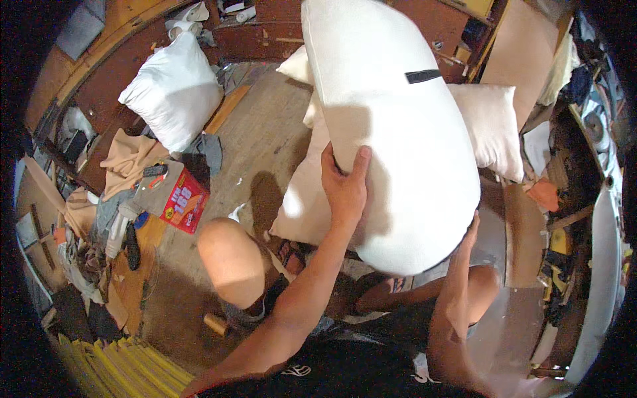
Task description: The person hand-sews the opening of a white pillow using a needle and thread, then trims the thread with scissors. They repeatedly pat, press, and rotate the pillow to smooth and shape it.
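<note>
1. The left hand (346,189) grips a large white cushion (411,146) at its left edge, thumb laid over the near face, fingers tucked toward the back.
2. The right hand (470,233) is pressed against the cushion's lower right edge; it is seen edge-on, so how far its fingers curl cannot be told.
3. The white cushion is tilted up in front of the person, over the space between the bent knees, with a short black strip (423,76) on its upper right part. It is plump, but its filling is hidden.
4. Beige pillows (305,205) lie behind and below it; a corner of one shows at the right (494,129). Whether the cushion touches them cannot be told.
5. A stuffed white pillow (174,93), plump and creased, sits apart at the upper left; its contents are also covered.
6. Near the left knee stands a red box-shaped container (187,202) with pale print on its side. A small black-and-orange object (154,174) lies at its grey top; what is inside cannot be seen.
7. Beside that container, a tan cloth (131,161) lies crumpled among clutter.
8. At the far right, an open wooden shelf (572,215) holds yellow and dark items (561,242), too jumbled to name.
</note>
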`<state>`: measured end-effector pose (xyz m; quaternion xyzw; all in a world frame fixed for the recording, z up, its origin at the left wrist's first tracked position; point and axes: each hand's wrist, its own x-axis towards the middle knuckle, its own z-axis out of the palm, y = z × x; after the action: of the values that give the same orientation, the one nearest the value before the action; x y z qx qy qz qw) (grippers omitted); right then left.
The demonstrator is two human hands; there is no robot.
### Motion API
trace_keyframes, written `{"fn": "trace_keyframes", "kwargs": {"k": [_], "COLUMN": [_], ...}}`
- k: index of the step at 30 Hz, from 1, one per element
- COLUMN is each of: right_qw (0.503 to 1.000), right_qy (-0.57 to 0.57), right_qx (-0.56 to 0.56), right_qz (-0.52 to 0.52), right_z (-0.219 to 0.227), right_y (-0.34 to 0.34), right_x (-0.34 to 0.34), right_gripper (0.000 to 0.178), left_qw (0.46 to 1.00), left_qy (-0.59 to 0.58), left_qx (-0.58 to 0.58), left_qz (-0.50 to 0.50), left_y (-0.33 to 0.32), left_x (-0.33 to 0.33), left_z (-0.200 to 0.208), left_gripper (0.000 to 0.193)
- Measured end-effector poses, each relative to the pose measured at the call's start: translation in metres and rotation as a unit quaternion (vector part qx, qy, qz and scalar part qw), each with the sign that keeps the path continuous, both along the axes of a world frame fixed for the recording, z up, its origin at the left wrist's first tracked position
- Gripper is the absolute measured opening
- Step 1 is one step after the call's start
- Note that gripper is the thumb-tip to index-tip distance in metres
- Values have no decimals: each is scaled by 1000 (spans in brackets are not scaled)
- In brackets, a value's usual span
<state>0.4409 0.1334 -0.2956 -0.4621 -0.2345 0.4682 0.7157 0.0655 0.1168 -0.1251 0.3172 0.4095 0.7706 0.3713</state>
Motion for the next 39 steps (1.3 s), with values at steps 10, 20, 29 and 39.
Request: {"fn": "trace_keyframes", "kwargs": {"k": [10, 20, 29, 39], "right_qw": [979, 983, 982, 859], "right_qy": [31, 8, -112, -432], "right_qx": [90, 124, 70, 257], "right_qz": [181, 137, 134, -94], "right_z": [54, 188, 200, 248], "right_y": [-19, -67, -34, -141], "right_x": [-66, -145, -139, -231], "right_gripper": [71, 81, 78, 68], "left_qw": [898, 889, 919, 905], "left_qy": [325, 414, 300, 318], "left_qx": [238, 133, 145, 253], "left_qz": [-176, -141, -211, -127], "left_y": [-124, -110, -119, -111], "left_x": [-6, 37, 8, 29], "left_z": [137, 107, 128, 131], "left_gripper": [104, 99, 85, 79]}}
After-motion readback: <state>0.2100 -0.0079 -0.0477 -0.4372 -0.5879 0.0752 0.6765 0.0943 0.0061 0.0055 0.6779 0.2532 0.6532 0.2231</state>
